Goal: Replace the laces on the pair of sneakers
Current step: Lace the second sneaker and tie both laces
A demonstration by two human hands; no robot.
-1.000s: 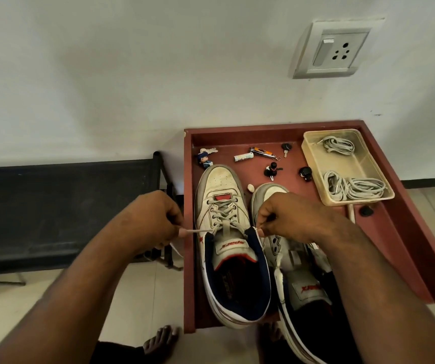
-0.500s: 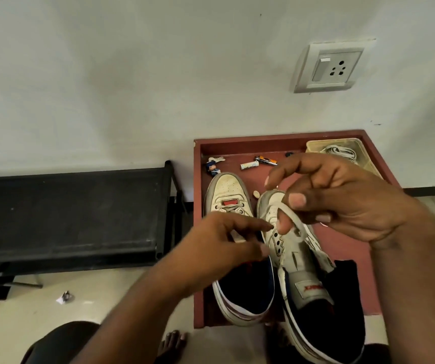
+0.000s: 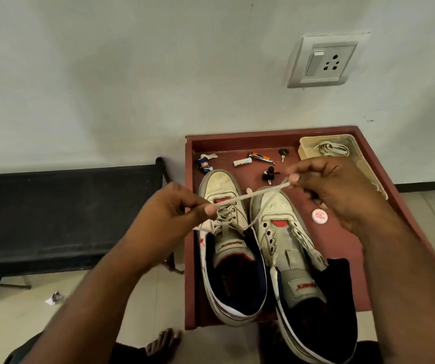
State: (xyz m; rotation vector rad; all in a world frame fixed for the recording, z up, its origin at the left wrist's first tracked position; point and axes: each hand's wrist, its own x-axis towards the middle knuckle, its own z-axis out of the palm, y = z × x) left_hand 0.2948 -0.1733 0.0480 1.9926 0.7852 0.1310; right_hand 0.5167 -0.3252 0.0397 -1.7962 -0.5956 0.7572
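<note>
The lace (image 3: 253, 195) is stretched between both hands, left hand (image 3: 177, 214) and right hand (image 3: 324, 190) each pinching one end. Below them, the left sneaker (image 3: 226, 240) seems partly laced; the right sneaker (image 3: 289, 248) has bare eyelets. More laces (image 3: 332, 149) wait behind the right hand.

white sneakers (image 3: 240, 232), maroon tray (image 3: 342, 240), grey lace (image 3: 250, 197)

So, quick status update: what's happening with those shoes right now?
Left hand and right hand pinch a pale flat lace stretched between them. Left white sneaker still laced, right white sneaker eyelets empty. Nothing blocking.
</note>
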